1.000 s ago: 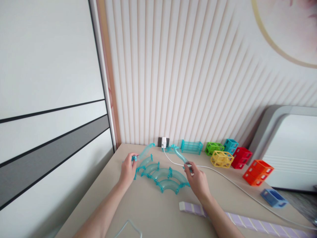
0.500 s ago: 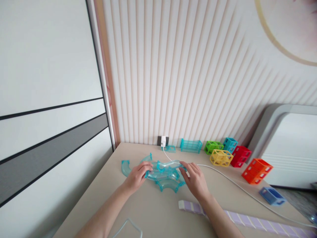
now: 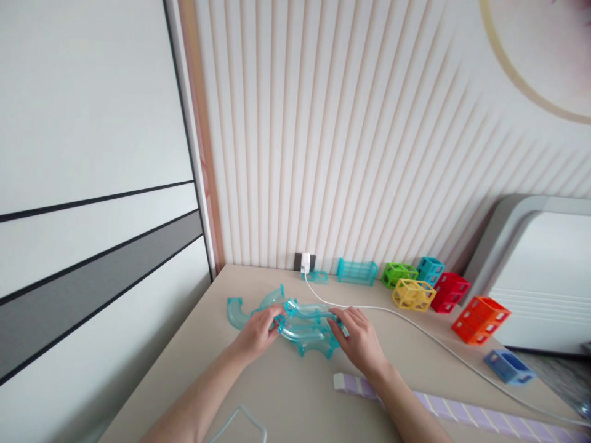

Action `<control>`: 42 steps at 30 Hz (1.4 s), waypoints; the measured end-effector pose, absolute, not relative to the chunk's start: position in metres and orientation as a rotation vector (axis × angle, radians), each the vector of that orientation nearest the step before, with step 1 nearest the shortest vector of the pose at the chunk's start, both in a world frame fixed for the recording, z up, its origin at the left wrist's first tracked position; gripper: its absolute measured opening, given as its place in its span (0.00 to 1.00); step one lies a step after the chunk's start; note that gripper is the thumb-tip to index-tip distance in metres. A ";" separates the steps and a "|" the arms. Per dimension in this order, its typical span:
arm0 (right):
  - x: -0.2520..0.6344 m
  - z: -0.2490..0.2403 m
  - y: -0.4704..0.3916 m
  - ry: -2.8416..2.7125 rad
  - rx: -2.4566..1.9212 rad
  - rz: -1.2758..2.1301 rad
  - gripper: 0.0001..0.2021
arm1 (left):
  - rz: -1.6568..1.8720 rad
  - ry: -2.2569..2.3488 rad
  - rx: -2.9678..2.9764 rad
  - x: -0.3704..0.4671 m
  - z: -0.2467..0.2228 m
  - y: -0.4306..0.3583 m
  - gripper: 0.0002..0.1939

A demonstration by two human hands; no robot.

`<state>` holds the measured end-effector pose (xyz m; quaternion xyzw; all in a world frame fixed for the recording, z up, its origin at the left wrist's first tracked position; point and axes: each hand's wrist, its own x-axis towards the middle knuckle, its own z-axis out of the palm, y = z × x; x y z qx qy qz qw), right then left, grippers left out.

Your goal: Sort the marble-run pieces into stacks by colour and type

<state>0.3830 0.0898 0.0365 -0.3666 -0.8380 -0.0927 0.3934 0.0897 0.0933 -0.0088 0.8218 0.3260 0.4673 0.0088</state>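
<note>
Several clear teal track pieces lie grouped on the beige table (image 3: 295, 394). My left hand (image 3: 259, 329) is closed at the left end of a curved teal track piece (image 3: 305, 334). Just behind it, another wavy teal piece (image 3: 311, 312) stretches between both hands. My right hand (image 3: 357, 335) pinches that rear piece at its right end. Underneath and in front shows an arched teal piece (image 3: 316, 349). A curved teal piece (image 3: 236, 312) lies to the left of my left hand.
Along the wall stand a teal frame (image 3: 357, 271) and green, yellow, red and orange blocks (image 3: 480, 320). A white cable (image 3: 415, 332) runs from the charger (image 3: 305, 263) rightward. A purple striped strip (image 3: 471, 412) lies at front right.
The wavy piece between my hands has shifted left, its left end now near my left fingers. My left hand has moved slightly left and down.
</note>
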 end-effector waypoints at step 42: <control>0.384 0.019 0.092 -1.962 -1.022 0.059 0.13 | 1.423 0.883 1.883 0.103 0.001 0.084 0.13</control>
